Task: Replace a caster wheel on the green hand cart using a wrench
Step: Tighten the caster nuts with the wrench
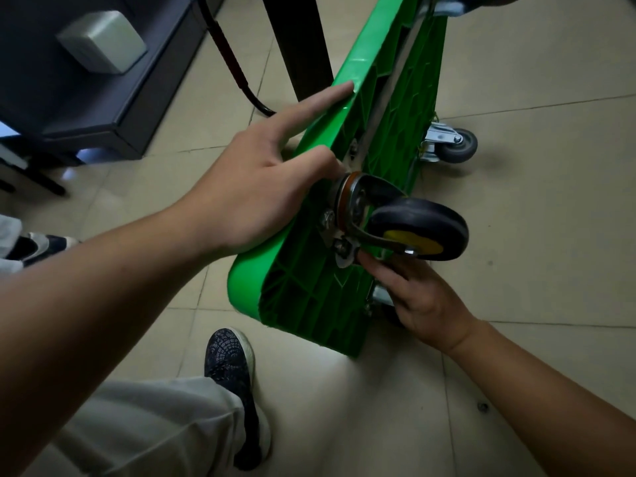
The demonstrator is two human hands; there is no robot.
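Note:
The green hand cart (347, 105) stands on its long edge on the tiled floor, its ribbed underside facing right. A caster wheel (420, 228) with a black tyre, yellow hub and metal fork sits against the underside near the cart's near end. My left hand (247, 201) rests over the cart's rim, index finger straight along the edge, thumb pressing at the caster's mounting plate (339, 201). My right hand (423, 301) reaches up from below and pinches a small metal nut (344, 251) at the plate's lower corner. No wrench shows.
A grey caster (454, 146) sticks out further along the cart, another (447, 5) at the top. A dark table leg (296, 46), black cable (241, 84) and dark cabinet (86, 80) stand to the left. My shoe (234, 373) is below. A small metal part (483, 406) lies on the floor.

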